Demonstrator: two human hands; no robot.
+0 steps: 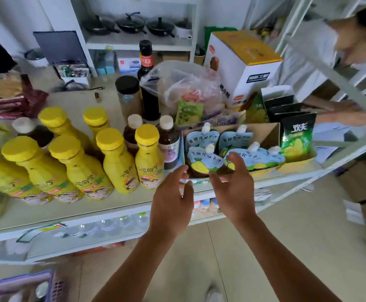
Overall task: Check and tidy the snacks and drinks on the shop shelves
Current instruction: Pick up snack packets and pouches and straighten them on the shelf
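Yellow-capped bottles (117, 164) are grouped to the left of the left hand (172, 197), upright but in loose rows, with dark white-capped bottles (169, 140) behind them. Just beyond both hands, blue juice pouches (201, 159) lie overlapping and leaning in a cardboard tray (272, 130) at the front of the shelf (79, 212). The left hand is spread and grips nothing. Its fingertips are at the tray's near corner, but contact cannot be told. The right hand (232, 190) is likewise spread and empty, raised before the pouches. Green snack bags (296, 138) stand to its right. The tidying is judged partway done: the pouches are not yet straightened, and a clear plastic bag (186, 83) and a carton (243, 66) farther back are left to be sorted.
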